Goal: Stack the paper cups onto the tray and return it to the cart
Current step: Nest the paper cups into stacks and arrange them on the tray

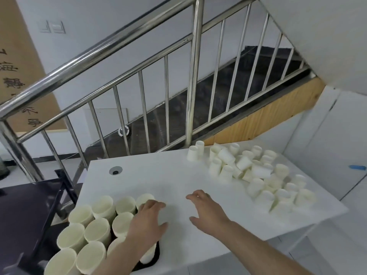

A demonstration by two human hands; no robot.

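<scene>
Nearest us, our left hand (148,217) rests on the upright cup stacks (97,229) packed on the dark tray (156,255), fingers spread and gripping nothing. Right of the tray, our right hand (206,210) hovers over the white table (158,175), fingers apart and empty. Well beyond the tray to the right lie the loose cups (256,175), upside down or tipped. We judge stacking is midway; next we reach for those. The cart (29,205) waits left of the tray.

A white table (174,181) carries loose paper cups (256,173) and a dark tray (155,260) of cups.
</scene>
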